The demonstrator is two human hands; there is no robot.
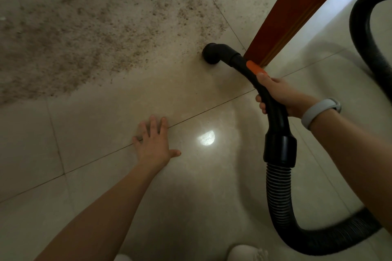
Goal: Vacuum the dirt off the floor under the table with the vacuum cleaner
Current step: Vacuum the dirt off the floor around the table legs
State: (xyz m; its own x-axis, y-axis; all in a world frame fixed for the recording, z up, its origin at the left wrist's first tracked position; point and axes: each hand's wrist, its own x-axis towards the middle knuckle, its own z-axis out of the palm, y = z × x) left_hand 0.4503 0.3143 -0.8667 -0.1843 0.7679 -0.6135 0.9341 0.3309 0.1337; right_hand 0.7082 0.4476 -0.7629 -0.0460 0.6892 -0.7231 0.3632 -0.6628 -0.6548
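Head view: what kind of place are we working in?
Likely a home room, down at floor level: glossy tiled floor, a wooden table leg beside the vacuum nozzle, and scattered dirt.

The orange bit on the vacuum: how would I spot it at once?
Find the red-brown table leg on the right. At its foot the black vacuum nozzle meets the floor; up that handle, above the right hand, sits the orange slider, the only bright thing on it.
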